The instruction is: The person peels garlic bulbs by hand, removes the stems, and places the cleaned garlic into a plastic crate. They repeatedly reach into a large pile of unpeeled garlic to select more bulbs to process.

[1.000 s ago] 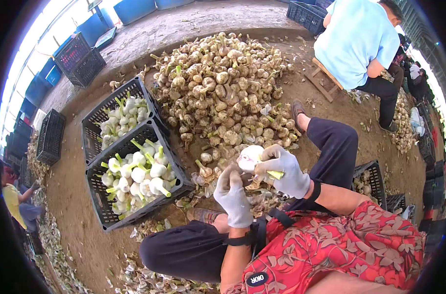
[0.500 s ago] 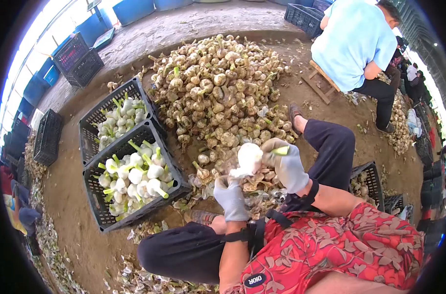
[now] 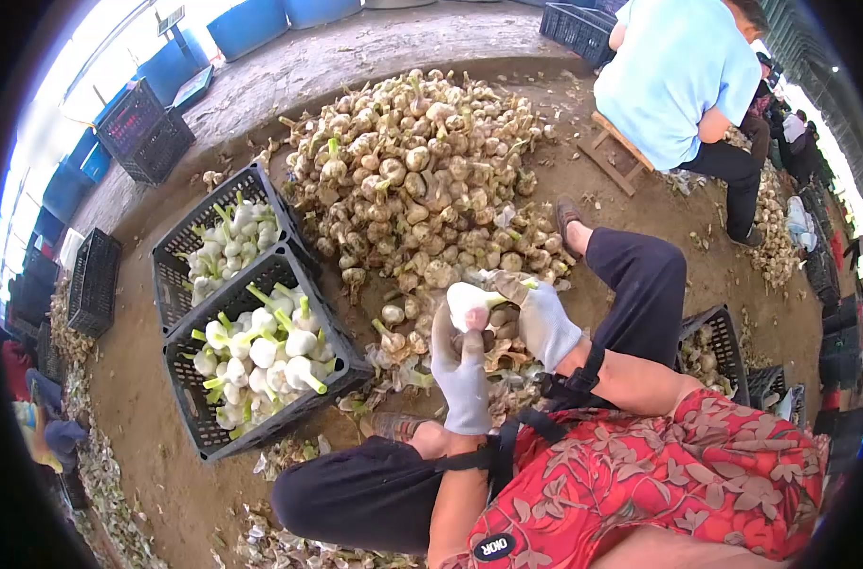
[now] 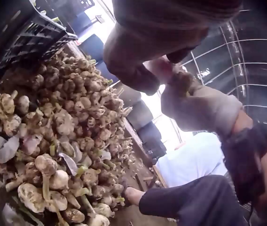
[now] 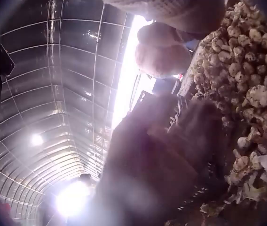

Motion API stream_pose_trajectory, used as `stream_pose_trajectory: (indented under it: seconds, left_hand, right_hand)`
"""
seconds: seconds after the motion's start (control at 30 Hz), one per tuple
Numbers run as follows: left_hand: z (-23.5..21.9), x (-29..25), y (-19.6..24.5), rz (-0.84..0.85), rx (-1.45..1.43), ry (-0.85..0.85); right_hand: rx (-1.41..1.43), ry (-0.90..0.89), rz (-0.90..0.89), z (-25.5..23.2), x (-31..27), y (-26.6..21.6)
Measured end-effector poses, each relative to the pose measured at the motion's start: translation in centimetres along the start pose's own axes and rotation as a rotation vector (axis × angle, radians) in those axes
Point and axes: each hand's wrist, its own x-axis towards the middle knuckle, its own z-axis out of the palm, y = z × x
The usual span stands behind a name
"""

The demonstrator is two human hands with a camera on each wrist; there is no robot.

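Note:
In the head view a peeled white garlic bulb (image 3: 468,305), with a pinkish root end and a short green stem, is held between two gloved hands above the peelings. My left hand (image 3: 462,372) grips the bulb's body from below, fingers and thumb around its lower side. On the stem side, my right hand (image 3: 543,321) pinches it near the stem; its fingertips are partly hidden. Dirt marks the fingers of both pale gloves. The right wrist view catches the bulb (image 5: 164,59) just under the right hand, with the left hand (image 5: 152,155) blurred below.
A big heap of unpeeled garlic (image 3: 413,180) lies ahead. Two black crates, a near one (image 3: 190,417) and a far one (image 3: 166,289), hold peeled bulbs at left. Another person (image 3: 678,81) sits on a low wooden stool (image 3: 612,152) at upper right. Loose skins litter the ground.
Earlier the right hand held the bulb by its stem while the left drew skin away below it. Now the bulb is turned root end down, and the left hand has come up around it.

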Motion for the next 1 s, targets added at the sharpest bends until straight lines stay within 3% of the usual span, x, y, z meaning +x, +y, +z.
stream_pose_trajectory:
  seconds: [0.1,0.2,0.23,0.27,0.3,0.33,0.37,0.43,0.5,0.53,0.57,0.63,0.67,0.7,0.73,0.77,0.8,0.83,0.87,0.9,0.93,0.97,1.0]
  left_hand:
    - [-1.8,-0.1,0.5,-0.425,-0.214,0.043]
    - [-2.0,0.0,0.6,-0.47,-0.328,0.121]
    - [-2.1,0.0,0.9,-0.499,-0.398,0.148]
    - [-2.3,0.5,1.4,-0.572,-0.532,0.064]
    - [-2.6,0.6,0.3,-0.61,-0.441,0.079]
    - [-1.8,0.3,-0.8,-0.603,-0.417,0.18]
    - [-2.8,0.3,-1.3,-0.573,-0.365,0.314]
    - [-3.9,0.1,-1.7,-0.6,-0.37,0.305]
    - [-3.6,0.3,-0.6,-0.74,-0.474,0.38]
    - [-4.1,0.1,-1.7,-0.755,-0.54,0.405]
    - [-4.4,-0.2,-3.1,-0.783,-0.607,0.416]
    - [-4.2,-0.3,-3.8,-0.632,-0.461,0.475]
    - [-5.4,-0.2,-5.2,-0.712,-0.494,0.422]
    - [-5.6,0.1,-4.0,-0.719,-0.579,0.39]
    - [-5.9,0.3,-2.8,-0.729,-0.661,0.358]
    - [-4.1,1.4,0.1,-0.74,-0.6,0.429]
    - [-4.7,1.2,-0.5,-0.72,-0.628,0.523]
    - [-7.4,0.8,-3.5,-0.669,-0.741,0.378]
    - [-6.6,1.0,-3.0,-0.692,-0.669,0.48]
    - [-5.8,1.3,-2.2,-0.707,-0.594,0.582]
    - [-5.6,1.4,-2.4,-0.714,-0.611,0.552]
    - [-5.6,1.6,-2.6,-0.721,-0.629,0.519]
    - [-5.4,1.7,-2.8,-0.732,-0.645,0.482]
  right_hand:
    - [-0.215,-0.087,-0.069,-0.2,-0.1,0.2]
    - [-0.311,-0.103,-0.029,0.4,-0.1,-1.0]
    - [-0.416,-0.106,-0.085,0.5,0.0,-1.1]
    - [-0.518,-0.114,-0.14,0.6,0.3,-1.1]
    - [-0.616,-0.129,-0.195,0.8,0.6,-0.9]
    - [-0.604,-0.2,-0.252,0.6,1.2,-0.2]
    - [-0.683,-0.241,-0.097,2.5,0.6,-1.5]
    - [-0.505,-0.246,0.026,3.2,2.1,-0.3]
    - [-0.465,-0.319,0.058,7.3,1.1,-1.8]
    - [-0.562,-0.364,-0.025,9.0,2.0,-1.1]
    - [-0.555,-0.491,-0.066,11.8,1.0,-2.1]
    - [-0.453,-0.704,-0.025,15.8,2.9,-1.0]
    - [-0.322,-0.81,0.109,17.3,2.5,-2.2]
    - [-0.25,-0.871,0.065,18.1,3.3,-2.5]
    - [-0.388,-0.836,-0.194,18.5,5.2,-2.9]
    - [-0.358,-0.831,-0.058,17.7,6.0,-4.3]
    - [-0.52,-0.721,-0.178,15.8,7.3,-5.2]
    - [-0.68,-0.619,-0.29,13.9,8.5,-5.9]
    - [-0.845,-0.49,-0.323,11.2,9.8,-6.1]
    - [-1.008,-0.365,-0.354,7.7,11.1,-5.5]
    - [-1.167,-0.196,-0.36,3.6,12.8,-4.2]
    - [-1.404,-0.143,-0.354,-0.7,13.9,-2.7]
    - [-1.405,0.012,-0.235,-4.7,13.9,-1.1]
